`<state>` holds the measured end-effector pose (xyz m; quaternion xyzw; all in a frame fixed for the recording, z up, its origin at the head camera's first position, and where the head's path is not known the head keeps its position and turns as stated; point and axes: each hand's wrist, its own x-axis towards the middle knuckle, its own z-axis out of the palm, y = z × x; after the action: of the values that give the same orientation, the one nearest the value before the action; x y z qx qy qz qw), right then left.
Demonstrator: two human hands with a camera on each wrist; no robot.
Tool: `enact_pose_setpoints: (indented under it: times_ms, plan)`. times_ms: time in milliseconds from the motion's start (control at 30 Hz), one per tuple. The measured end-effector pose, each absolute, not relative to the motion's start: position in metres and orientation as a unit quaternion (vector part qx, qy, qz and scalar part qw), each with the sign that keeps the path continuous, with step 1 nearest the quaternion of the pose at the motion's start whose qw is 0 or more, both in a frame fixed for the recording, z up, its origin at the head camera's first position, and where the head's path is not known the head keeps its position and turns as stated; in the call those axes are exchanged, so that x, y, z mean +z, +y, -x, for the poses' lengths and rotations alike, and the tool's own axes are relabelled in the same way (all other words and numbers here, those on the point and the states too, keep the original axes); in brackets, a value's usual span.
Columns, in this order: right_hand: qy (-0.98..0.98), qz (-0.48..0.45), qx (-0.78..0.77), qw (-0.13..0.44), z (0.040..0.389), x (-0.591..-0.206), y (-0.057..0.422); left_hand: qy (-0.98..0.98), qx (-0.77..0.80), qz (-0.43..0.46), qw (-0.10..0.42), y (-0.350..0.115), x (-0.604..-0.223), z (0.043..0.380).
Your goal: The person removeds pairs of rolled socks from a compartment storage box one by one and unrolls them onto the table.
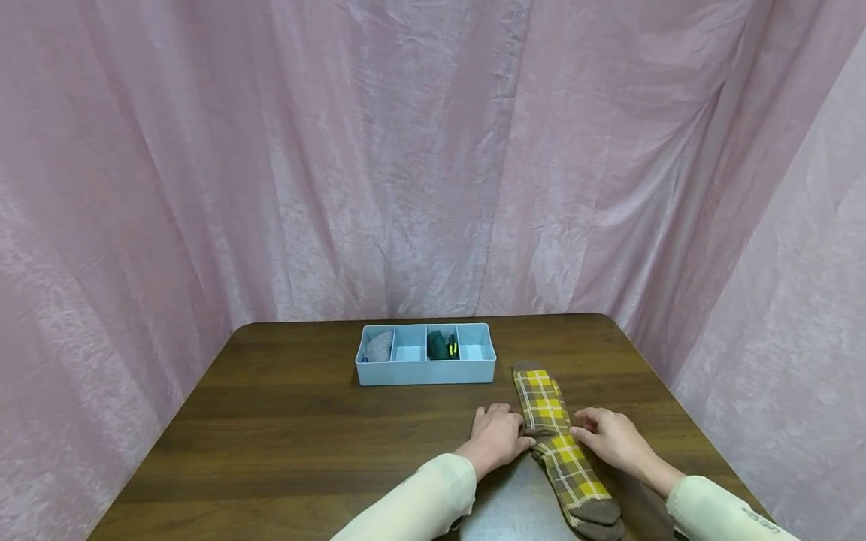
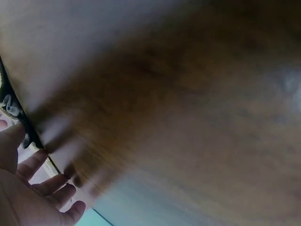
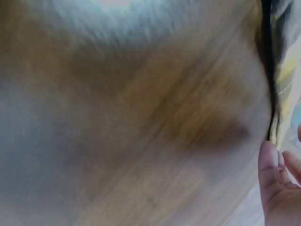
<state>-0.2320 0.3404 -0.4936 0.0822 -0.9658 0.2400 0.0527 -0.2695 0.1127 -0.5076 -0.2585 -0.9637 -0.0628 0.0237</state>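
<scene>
A pair of yellow-and-brown plaid socks (image 1: 568, 458) lies lengthwise on the wooden table, one on top of the other, with two brown toe ends nearest me. My left hand (image 1: 497, 436) rests at their left side, its fingers spread and its thumb and fingertips right by the brown heel part. On the opposite side, my right hand (image 1: 612, 439) has its thumb and forefinger at the socks' right edge. Both wrist views show loosely extended fingers next to the socks' edge, the left hand (image 2: 37, 188) low in the corner and the right hand (image 3: 277, 188) at lower right.
A light blue divided box (image 1: 426, 373) stands toward the back of the table (image 1: 291, 421). A grey fabric item (image 1: 380, 346) sits in its leftmost compartment, and a dark green rolled item (image 1: 437, 346) lies in another. Pink curtains (image 1: 406, 150) hang behind the table.
</scene>
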Motion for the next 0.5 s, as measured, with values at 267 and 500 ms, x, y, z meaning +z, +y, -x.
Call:
enact_pose_setpoints:
  times_ms: [267, 500]
  plan:
    - [-0.964, -0.103, 0.231, 0.076, 0.245, -0.499, 0.345, -0.963, -0.075, 0.256, 0.042, 0.113, -0.510, 0.270]
    - [-0.964, -0.120, 0.211, 0.109, 0.252, -0.509, 0.346, -0.959, -0.109, 0.256, 0.052, 0.114, -0.511, 0.268]
